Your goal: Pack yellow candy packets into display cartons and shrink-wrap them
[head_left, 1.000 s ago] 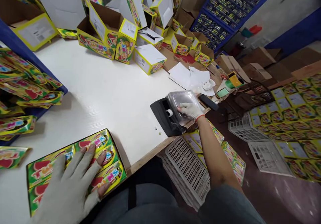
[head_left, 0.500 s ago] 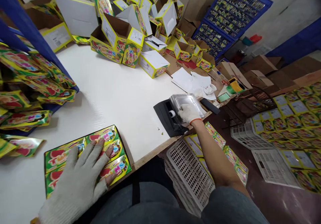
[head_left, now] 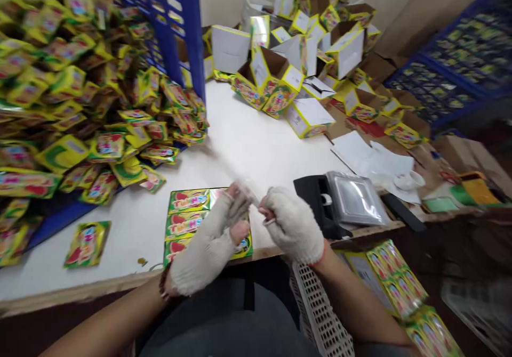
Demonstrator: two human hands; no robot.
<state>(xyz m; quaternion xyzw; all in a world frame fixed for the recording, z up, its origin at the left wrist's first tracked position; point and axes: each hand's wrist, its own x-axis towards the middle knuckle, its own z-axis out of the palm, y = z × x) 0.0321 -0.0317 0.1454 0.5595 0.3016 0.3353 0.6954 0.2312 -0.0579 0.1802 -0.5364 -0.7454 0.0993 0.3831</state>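
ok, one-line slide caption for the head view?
Gloved left hand over fruit-print packs laid in rows, gloved right hand beside it, more packs heaped at a blue crate.

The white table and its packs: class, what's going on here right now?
A person's gloved left hand, fingers apart, is over a flat block of packs on the white table. The right hand is curled beside it, perhaps pinching something see-through, though too blurred to tell. Loose packs are heaped at a blue crate on the left; a black holder is on the right.
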